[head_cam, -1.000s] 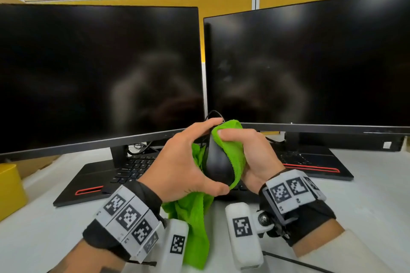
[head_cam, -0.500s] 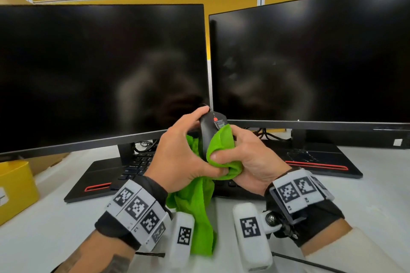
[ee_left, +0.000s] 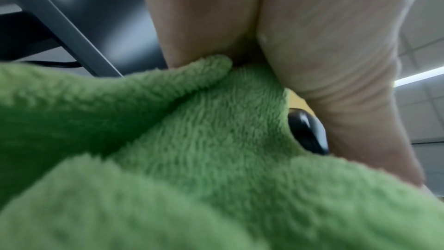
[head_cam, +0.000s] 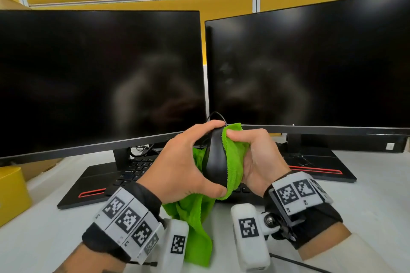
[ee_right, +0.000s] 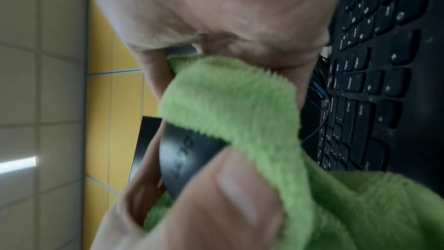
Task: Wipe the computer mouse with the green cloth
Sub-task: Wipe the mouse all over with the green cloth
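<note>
Our left grip (head_cam: 184, 162) is closed round the computer mouse (head_cam: 216, 159), index finger hooked over its far end and thumb tucked under its near end, while our right grip (head_cam: 255, 157) is closed on a fold of the green cloth (head_cam: 236, 157), fingers curled over it and pressing it against the mouse's right flank. We hold the mouse in the air at the lower centre of the head view, above the keyboard (head_cam: 133, 168) on the desk (head_cam: 377, 195), with the two dark monitors (head_cam: 99, 77) filling the upper frame. The relation that matters to us is the mouse's long axis: it runs nearly up and down the frame, cable end at the top, rounded back at the bottom, and it is turned on edge so that its dark top shell shows between our hands. The cloth lies just to the right of it and wraps round beneath, its loose tail hanging toward the bottom of the frame between our wrists. In the right wrist view the cloth covers part of the shell and a bare black patch (ee_right: 185, 151) stays exposed beside our left thumb. We judge the right grip the nearer to that bare surface, so the stroke should run along the long axis, down toward the rounded back.
</note>
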